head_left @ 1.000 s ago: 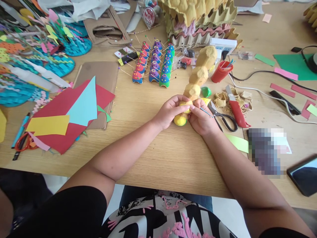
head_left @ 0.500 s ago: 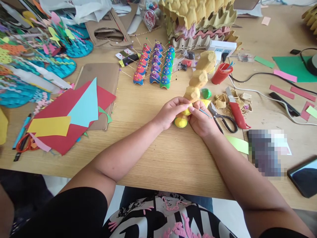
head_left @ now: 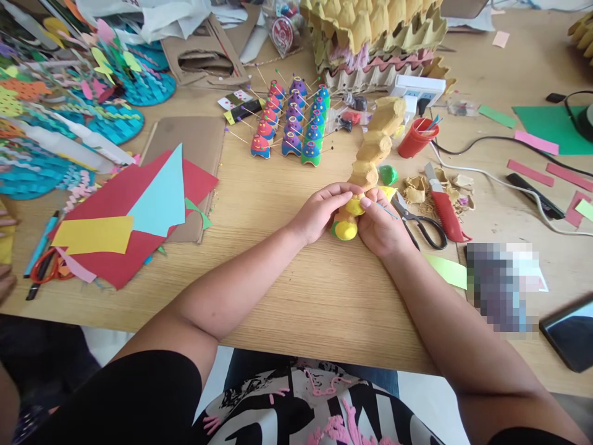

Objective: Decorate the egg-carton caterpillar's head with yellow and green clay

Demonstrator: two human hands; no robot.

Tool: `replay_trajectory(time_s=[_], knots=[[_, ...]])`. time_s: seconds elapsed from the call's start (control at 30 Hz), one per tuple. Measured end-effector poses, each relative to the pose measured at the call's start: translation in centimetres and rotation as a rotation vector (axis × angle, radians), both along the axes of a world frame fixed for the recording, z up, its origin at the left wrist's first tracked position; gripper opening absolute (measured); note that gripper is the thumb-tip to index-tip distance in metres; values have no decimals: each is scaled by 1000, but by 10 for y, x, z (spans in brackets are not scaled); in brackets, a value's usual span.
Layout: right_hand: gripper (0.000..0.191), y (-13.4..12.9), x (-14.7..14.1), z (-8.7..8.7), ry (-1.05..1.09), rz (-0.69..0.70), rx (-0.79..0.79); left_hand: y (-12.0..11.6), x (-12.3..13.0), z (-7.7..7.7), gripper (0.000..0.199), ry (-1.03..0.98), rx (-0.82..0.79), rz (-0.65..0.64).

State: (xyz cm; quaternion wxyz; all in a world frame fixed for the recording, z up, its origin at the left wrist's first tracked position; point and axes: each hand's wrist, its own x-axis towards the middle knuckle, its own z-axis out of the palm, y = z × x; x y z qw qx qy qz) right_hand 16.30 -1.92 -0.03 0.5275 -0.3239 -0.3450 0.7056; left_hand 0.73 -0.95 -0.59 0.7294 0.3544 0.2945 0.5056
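Note:
A strip of yellow-brown egg-carton cups (head_left: 373, 148) runs away from me over the wooden table, its near cups covered in yellow, with some green at the near end. My left hand (head_left: 322, 213) grips the near part from the left, fingers bent over its top. From the right, my right hand (head_left: 382, 225) holds the same part between thumb and fingers, with a thin blue stick (head_left: 387, 211) also in that hand. Beside the strip lie a green lump (head_left: 388, 175) and a yellow piece (head_left: 388, 191).
Scissors (head_left: 424, 225), a red-handled knife (head_left: 447, 210) and a red cup (head_left: 417, 138) are on the right. Painted caterpillars (head_left: 291, 127) stand in rows ahead. Coloured paper (head_left: 157, 198) lies left. Another person's hand (head_left: 6, 281) shows at the left edge. Egg trays (head_left: 370, 37) are stacked behind.
The near yellow end of the strip has tilted slightly in my hands and shifted a little right. Another person's hand has appeared at the left edge.

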Motion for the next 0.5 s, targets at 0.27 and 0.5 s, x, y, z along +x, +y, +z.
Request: replay_trajectory(time_s=[0.27, 0.5], knots=[[64, 2, 0, -3, -15, -18, -4, -1, 1, -1, 44, 12, 40, -21], [64, 1, -1, 0, -3, -9, -37, -1, 1, 0, 49, -45, -6, -17]])
